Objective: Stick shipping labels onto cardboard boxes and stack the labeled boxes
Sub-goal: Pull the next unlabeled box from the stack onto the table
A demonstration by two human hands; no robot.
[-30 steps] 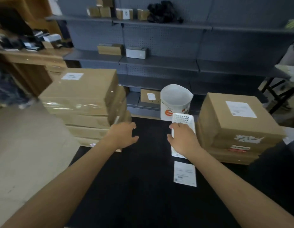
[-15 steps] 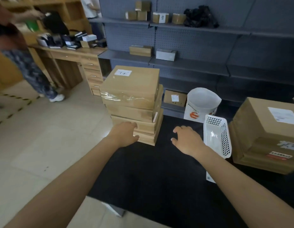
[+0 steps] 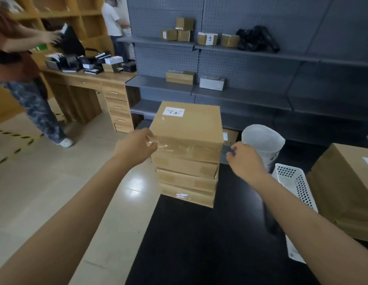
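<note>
While the left hand [image 3: 135,148] is curling onto the near left corner of the top box [image 3: 188,130] and the right hand [image 3: 245,161], half curled, is holding nothing beside it, four stacked boxes seem waiting on the black table [image 3: 199,233], so much labelling is probably remaining.

In front of you is a black table [image 3: 199,243]. At its far left corner stands a stack of cardboard boxes [image 3: 187,171]. To the right a white perforated basket [image 3: 296,182] lies on it, with a white bucket [image 3: 263,142] behind, more brown boxes [image 3: 343,192] at the right edge, and a white label sheet [image 3: 294,254] near your right forearm.
</note>
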